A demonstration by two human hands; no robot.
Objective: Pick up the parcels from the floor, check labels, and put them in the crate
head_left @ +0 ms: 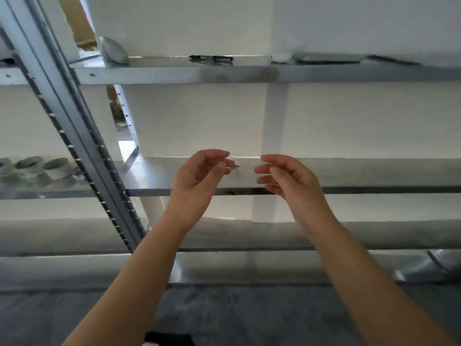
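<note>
Parcels not in view for certain, crate neither. Camera faces a metal shelf rack (pixel 74 116); only a dark strip of floor (pixel 224 315) shows at frame bottom, with nothing on it readable as a parcel. Left hand (pixel 202 171) and right hand (pixel 287 176) hover side by side, near each other but apart, in front of the middle shelf board (pixel 154 176).

Grip: both loosely curled, thumbs apart from fingers, pinching nothing that can be made out. A tiny dark speck just beside the left fingertips is too small to tell.

Grey glossy pouch (pixel 112 49) on the top board's left end and a silvery bag-like shape (pixel 421 269) low right might be parcels, cannot tell. Also tape rolls (pixel 58 167) in the left bay and a black marker (pixel 210 57) on the top board.

Judged step: empty-handed, next pickup not yet begun. To do it well:
- Look down at the floor and find the parcel before reaching.
- Spread the fingers and take it with both hands at opposite edges so a soft bag does not sag.
- Turn the label side up toward the camera and hold steady enough to read.
- Lower it into the crate, no dropping.

Risk: grabbing shelf stock instead of floor parcels.
</note>
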